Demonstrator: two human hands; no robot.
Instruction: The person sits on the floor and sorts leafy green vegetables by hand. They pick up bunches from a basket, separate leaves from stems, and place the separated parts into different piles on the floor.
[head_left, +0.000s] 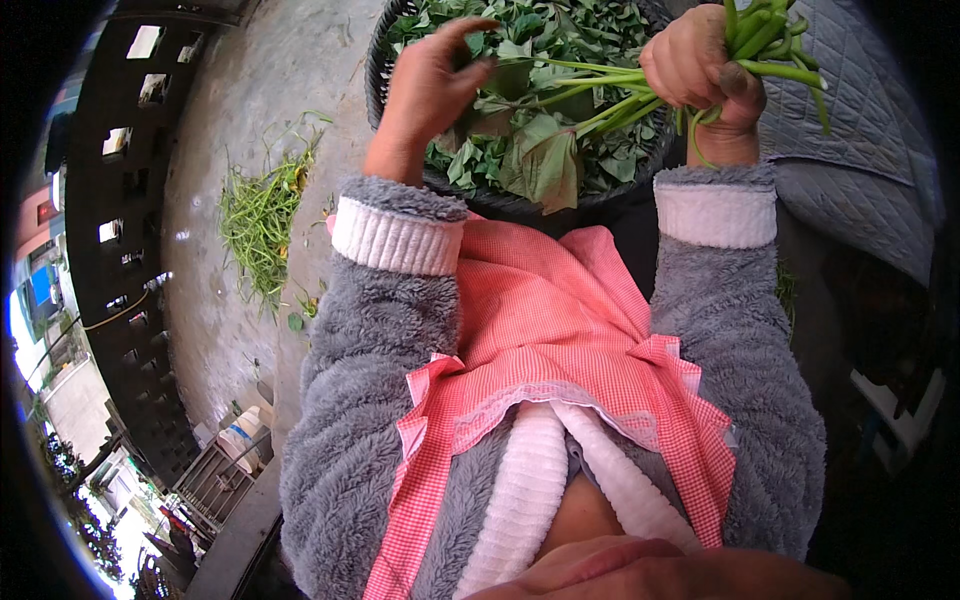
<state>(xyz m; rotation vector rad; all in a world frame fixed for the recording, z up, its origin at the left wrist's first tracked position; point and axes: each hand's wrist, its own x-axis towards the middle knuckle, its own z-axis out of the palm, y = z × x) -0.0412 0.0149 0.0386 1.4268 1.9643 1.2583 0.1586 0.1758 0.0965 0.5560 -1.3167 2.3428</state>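
Observation:
My right hand (701, 71) is closed around a bunch of green leaf stems (761, 37). Their thick ends stick out on its far right side, and thinner stalks run left to broad, limp leaves (551, 157). Above the basket's left part is my left hand (442, 82), thumb and forefinger apart, with nothing seen between them; its other fingers are partly hidden. Beneath both hands a dark woven basket (375, 71) holds a heap of loose green leaves (600, 34). The basket's top edge is cut off by the picture.
A pile of thin green stems (262, 217) lies on the wet concrete floor (225, 97) at the left. Grey quilted fabric (847, 142) is at the right. A pierced dark wall (97, 187) runs along the left, with a white bucket (244, 439) by a metal rack (214, 484) lower down.

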